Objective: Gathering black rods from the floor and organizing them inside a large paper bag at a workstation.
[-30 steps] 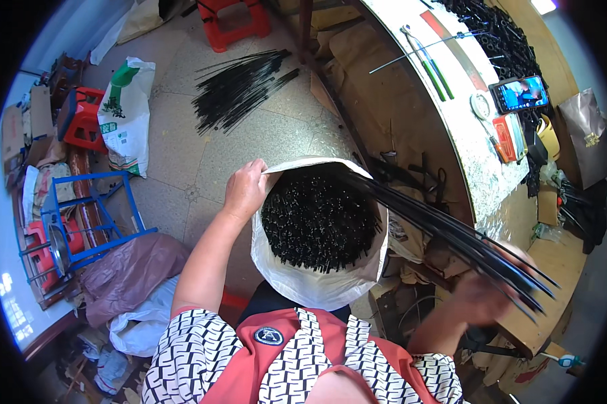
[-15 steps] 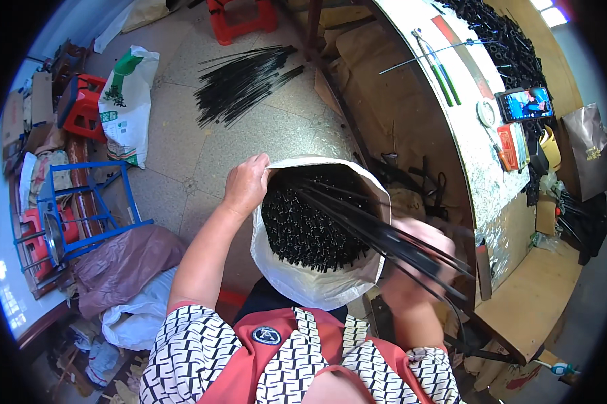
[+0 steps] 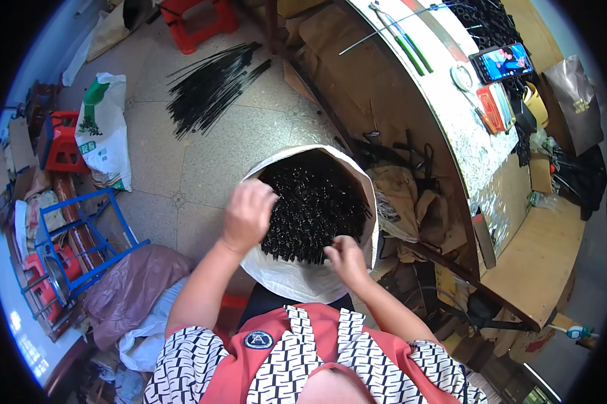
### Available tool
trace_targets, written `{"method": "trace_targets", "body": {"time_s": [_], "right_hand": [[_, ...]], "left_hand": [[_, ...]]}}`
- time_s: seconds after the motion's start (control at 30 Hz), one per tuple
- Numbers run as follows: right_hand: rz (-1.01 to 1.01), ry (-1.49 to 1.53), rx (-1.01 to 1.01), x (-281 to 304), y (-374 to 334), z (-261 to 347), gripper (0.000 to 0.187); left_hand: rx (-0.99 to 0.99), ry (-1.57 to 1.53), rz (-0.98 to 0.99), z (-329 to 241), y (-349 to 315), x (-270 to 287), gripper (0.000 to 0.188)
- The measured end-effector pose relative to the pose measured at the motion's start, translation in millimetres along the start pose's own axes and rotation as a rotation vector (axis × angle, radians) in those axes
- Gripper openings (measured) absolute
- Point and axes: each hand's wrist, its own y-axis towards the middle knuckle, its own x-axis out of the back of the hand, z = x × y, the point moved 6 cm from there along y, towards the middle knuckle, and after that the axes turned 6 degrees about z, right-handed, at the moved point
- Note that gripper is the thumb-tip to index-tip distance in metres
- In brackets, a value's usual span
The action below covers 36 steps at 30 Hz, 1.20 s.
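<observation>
A white woven bag [image 3: 297,283] stands open in front of me, packed with thin black rods [image 3: 310,202] whose ends point up. At the bag's left rim is my left hand [image 3: 248,212], its fingers bent and a little blurred; whether they touch the rim or the rods I cannot tell. Over the lower right of the packed rods, my right hand [image 3: 347,261] has its thumb and fingertips pinched together. Anything between those fingertips is too small to make out.
More black rods [image 3: 212,87] lie fanned on the floor ahead. A workbench [image 3: 452,114] on the right bears pliers [image 3: 411,50] and a phone [image 3: 502,64]. Red stools [image 3: 199,23], a blue metal frame [image 3: 91,229] and a purple sack [image 3: 135,286] stand around.
The loose bundle of black rods has left my right hand, which has moved left over the bag. My left hand has shifted down the rim and loosened. The view has turned slightly.
</observation>
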Motion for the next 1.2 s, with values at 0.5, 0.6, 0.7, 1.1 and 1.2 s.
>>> {"method": "trace_targets", "body": {"time_s": [0.5,0.6,0.7,1.1,1.2], "right_hand": [[-0.413,0.07,0.339,6.8,83.0,29.8,0.056],[-0.36,-0.125,0.629,-23.7,89.6,73.5,0.05],[-0.159,-0.139,0.683,-43.5,105.1,75.1,0.037],[-0.235,0.057,0.12,33.1,60.6,11.9,0.036],[-0.201,0.374,0.275,57.0,91.5,-14.3,0.035]], "left_hand": [[0.287,-0.452,0.262,39.5,8.7,-147.2,0.029],[0.643,-0.456,0.161,92.5,-0.7,-123.5,0.03],[0.632,-0.409,0.049,124.1,-7.9,-107.3,0.032],[0.294,0.018,0.336,75.5,17.7,-152.6,0.022],[0.379,0.182,0.389,73.4,33.6,-140.3,0.021]]}}
